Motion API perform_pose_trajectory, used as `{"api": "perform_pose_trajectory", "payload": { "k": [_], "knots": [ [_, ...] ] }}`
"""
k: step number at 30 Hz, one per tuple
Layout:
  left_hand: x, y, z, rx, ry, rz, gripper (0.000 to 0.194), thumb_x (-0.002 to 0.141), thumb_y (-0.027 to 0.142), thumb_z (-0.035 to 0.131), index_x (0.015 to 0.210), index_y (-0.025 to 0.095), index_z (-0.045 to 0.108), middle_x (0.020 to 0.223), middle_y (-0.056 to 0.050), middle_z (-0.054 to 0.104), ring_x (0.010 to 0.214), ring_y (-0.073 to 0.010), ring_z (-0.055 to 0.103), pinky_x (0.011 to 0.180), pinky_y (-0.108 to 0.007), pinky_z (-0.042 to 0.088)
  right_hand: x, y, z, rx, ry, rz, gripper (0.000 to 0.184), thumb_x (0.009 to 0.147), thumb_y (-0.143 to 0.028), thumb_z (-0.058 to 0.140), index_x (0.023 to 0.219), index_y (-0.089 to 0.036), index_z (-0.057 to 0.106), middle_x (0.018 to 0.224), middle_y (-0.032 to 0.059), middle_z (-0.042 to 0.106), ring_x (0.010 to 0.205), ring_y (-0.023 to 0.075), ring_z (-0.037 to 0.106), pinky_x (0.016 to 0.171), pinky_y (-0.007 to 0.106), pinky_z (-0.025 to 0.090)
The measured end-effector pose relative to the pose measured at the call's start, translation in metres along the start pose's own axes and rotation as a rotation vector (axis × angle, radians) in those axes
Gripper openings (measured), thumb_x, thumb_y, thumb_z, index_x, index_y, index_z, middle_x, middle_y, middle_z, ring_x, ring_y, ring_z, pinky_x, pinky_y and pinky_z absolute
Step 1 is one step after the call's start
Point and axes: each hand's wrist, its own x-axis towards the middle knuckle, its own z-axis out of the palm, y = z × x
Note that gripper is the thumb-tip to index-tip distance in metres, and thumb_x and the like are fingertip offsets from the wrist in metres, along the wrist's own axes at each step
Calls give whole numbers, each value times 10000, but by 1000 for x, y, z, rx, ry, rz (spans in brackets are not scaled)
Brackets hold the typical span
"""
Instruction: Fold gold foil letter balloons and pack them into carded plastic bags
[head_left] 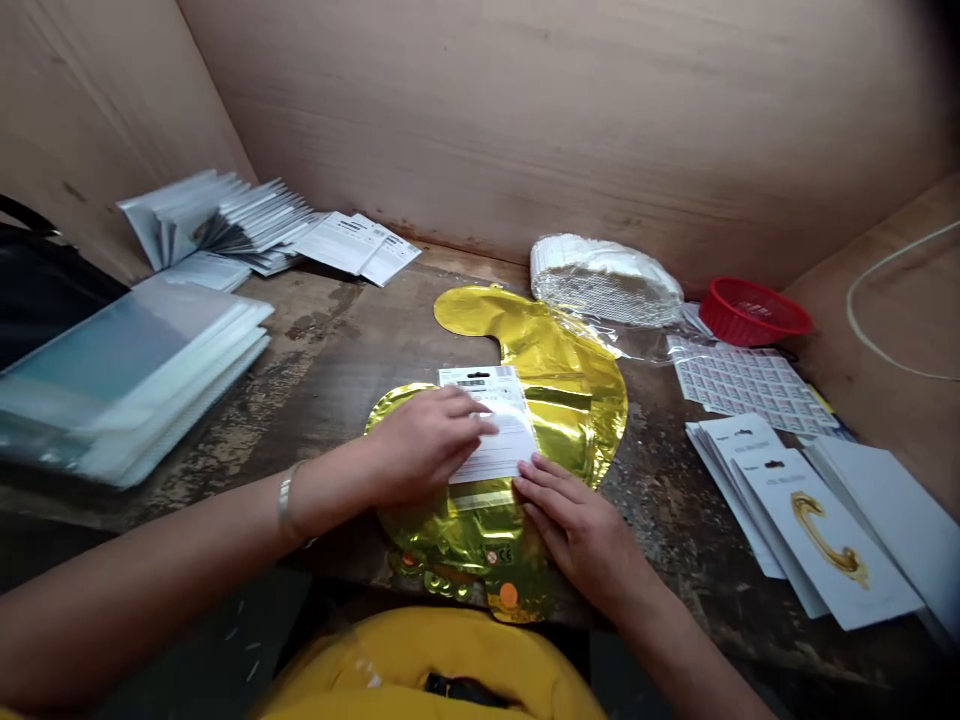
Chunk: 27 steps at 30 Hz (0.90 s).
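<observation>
A flat gold foil balloon lies on the table in front of me. On top of it rests a white printed card with a hanging slot, seemingly in a clear sleeve whose lower strip shows below the card. My left hand is over the card's left side, its slightly blurred fingers reaching across the print; the thumb is mostly hidden. The fingers of my right hand lie along the card's lower right edge, touching it and the foil.
Clear plastic sleeves are piled at left, with printed cards behind. A wrapped white bundle, a red basket and a label sheet stand toward the back right. Balloon cards lie at right. Wooden walls enclose the table.
</observation>
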Motion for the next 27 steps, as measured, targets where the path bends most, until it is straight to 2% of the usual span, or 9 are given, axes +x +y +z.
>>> {"api": "perform_pose_trajectory", "payload": {
  "k": [2, 4, 7, 10, 13, 18, 21, 24, 27],
  "knots": [
    [-27, 2, -5, -58, -99, 95, 322, 961, 204, 411, 1179, 204, 649, 1219, -74, 665, 1139, -208, 588, 1021, -348, 422, 1, -3, 0, -25, 2, 15, 276, 933, -126, 496, 1163, -152, 647, 1215, 114, 665, 1212, 251, 562, 988, 432, 516],
    [-50, 2, -5, -72, -163, 118, 342, 949, 172, 439, 1239, 228, 612, 1261, -52, 648, 1208, -219, 558, 1081, -391, 371, 9, -9, -3, -68, -1, 19, 220, 925, -129, 508, 1065, -137, 677, 1135, 124, 694, 1136, 272, 603, 960, 463, 523],
    [-66, 0, 3, -95, -157, 100, 408, 937, 139, 465, 1325, 247, 536, 1366, -44, 570, 1318, -225, 469, 1154, -453, 266, 28, -23, -5, -25, 8, 36, 147, 911, -127, 526, 900, -145, 671, 979, 114, 688, 973, 254, 621, 877, 445, 532],
    [-67, -3, 10, -159, -73, 114, 368, 950, 167, 477, 1310, 198, 545, 1327, -74, 601, 1292, -220, 501, 1146, -436, 300, 44, -32, 5, 203, -77, 81, 91, 871, -120, 589, 842, -174, 656, 937, 82, 626, 915, 214, 588, 790, 360, 527],
    [-66, -5, 14, -196, -9, 128, 338, 957, 182, 478, 1283, 155, 563, 1291, -104, 623, 1270, -234, 524, 1129, -439, 340, 48, -33, 17, 358, -154, 141, 98, 830, -108, 646, 853, -200, 669, 941, 60, 595, 950, 206, 562, 819, 343, 502],
    [-69, -5, 15, -186, 19, 126, 333, 952, 165, 479, 1273, 137, 561, 1306, -112, 611, 1269, -251, 524, 1121, -453, 357, 39, -39, 27, 256, -115, 51, 298, 864, -96, 587, 1133, -207, 653, 1004, 83, 550, 988, 225, 511, 830, 373, 473],
    [-69, -5, 15, -193, 11, 118, 336, 953, 168, 482, 1279, 135, 555, 1307, -109, 611, 1274, -245, 520, 1123, -447, 355, 34, -47, 29, 217, -75, -18, 248, 895, -97, 548, 1101, -183, 654, 1010, 94, 535, 983, 223, 501, 827, 370, 468],
    [-68, -6, 15, -203, 13, 124, 321, 952, 167, 484, 1261, 146, 569, 1306, -104, 612, 1278, -240, 516, 1123, -441, 354, 30, -51, 32, 230, -67, -13, 198, 896, -77, 529, 1026, -172, 645, 1076, 108, 523, 1035, 226, 499, 865, 369, 469],
    [-68, -6, 15, -215, 31, 136, 309, 949, 164, 486, 1244, 144, 579, 1298, -108, 618, 1267, -239, 527, 1119, -447, 355, 28, -53, 34, 210, -59, 11, 287, 896, -69, 521, 1160, -159, 588, 1147, 131, 512, 1087, 237, 488, 907, 390, 466]
  ]
}}
